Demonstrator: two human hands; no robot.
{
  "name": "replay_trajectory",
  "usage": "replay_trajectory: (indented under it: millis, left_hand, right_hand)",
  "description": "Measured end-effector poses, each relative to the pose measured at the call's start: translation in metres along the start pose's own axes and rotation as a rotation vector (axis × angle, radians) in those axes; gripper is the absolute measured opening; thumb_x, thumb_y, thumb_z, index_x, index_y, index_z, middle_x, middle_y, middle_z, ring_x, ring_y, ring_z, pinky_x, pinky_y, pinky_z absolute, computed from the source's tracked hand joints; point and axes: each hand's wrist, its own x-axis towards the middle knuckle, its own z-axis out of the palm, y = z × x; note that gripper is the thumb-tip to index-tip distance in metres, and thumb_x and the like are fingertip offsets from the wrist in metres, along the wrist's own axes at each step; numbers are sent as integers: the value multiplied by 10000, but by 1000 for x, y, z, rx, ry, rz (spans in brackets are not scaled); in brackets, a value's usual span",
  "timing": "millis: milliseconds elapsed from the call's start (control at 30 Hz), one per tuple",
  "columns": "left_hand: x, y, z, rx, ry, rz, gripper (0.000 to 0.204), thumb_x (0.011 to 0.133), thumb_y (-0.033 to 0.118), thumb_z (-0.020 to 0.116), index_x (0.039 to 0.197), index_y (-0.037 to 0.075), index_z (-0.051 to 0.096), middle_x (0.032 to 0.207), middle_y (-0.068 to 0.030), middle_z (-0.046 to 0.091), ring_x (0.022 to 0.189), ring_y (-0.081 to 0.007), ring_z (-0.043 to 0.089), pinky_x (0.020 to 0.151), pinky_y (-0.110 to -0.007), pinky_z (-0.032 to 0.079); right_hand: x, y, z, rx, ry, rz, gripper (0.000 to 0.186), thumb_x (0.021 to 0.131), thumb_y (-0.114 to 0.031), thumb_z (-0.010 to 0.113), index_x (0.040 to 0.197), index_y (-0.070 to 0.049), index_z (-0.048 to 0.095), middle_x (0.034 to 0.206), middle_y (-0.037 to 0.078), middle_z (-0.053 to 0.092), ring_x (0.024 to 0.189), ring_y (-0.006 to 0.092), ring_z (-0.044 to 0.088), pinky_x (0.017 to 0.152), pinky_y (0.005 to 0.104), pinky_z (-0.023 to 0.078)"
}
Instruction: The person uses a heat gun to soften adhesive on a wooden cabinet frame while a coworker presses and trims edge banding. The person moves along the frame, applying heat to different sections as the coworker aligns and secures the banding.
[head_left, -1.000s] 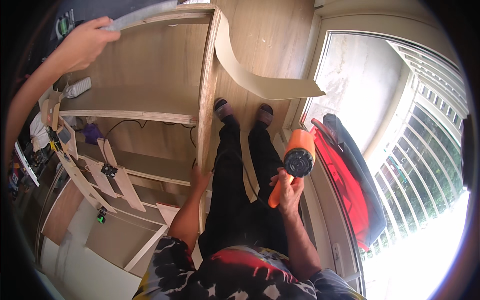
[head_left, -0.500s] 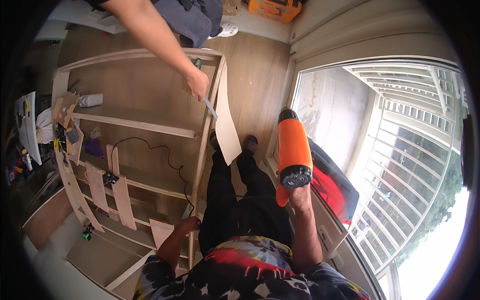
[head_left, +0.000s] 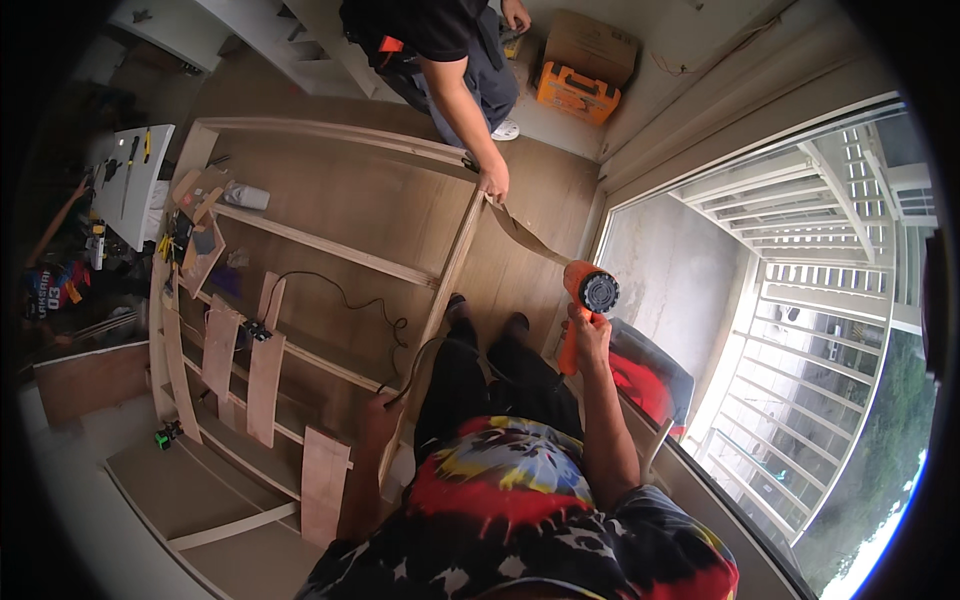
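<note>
My right hand [head_left: 590, 335] grips an orange heat gun [head_left: 595, 288] by its handle, its black round rear end toward me. The barrel points away, toward a thin pale edging strip [head_left: 525, 238] that hangs in a curve from the frame's far right corner. Another person's hand [head_left: 494, 182] is on that corner, at the strip's upper end. My left hand [head_left: 380, 410] is closed around a black cord [head_left: 425, 350] beside the wooden frame [head_left: 462, 245]. Its fingers are partly in shadow.
Several thin boards [head_left: 268, 385] lie across the frame's slats. A wire [head_left: 345, 295] trails inside it. An orange toolbox [head_left: 578, 93] and cardboard box stand far back. A red and black object [head_left: 640, 385] sits by the window at my right.
My heat gun has moved away from me toward the strip and turned. The other person's hand has moved to the frame's corner; the flat blade it held no longer shows. The view has shifted.
</note>
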Motion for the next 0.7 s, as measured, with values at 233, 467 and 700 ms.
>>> replay_trajectory:
  millis: [233,467,700]
  left_hand:
    - [-14,7,11,11,14,-24,318,911,327,739,1022,29,746,936,-209,711,884,-388,703,777,-458,535]
    - [-4,15,24,15,138,87,315,892,339,732,1003,44,729,966,-206,685,984,-399,679,834,-490,536]
    - [32,34,17,4,132,57,300,889,326,729,938,32,700,1005,-197,690,970,-403,680,817,-491,540]
  right_hand:
    - [13,-13,-7,-134,-37,-35,459,928,-376,765,1110,29,651,841,108,678,698,192,682,603,339,565]
    - [30,-12,-11,-159,-105,72,369,942,-349,778,1092,-28,677,893,60,664,771,208,692,615,350,563]
    - [43,-28,10,-220,-179,2,488,955,-474,730,1150,-35,640,865,88,665,718,195,652,628,344,563]
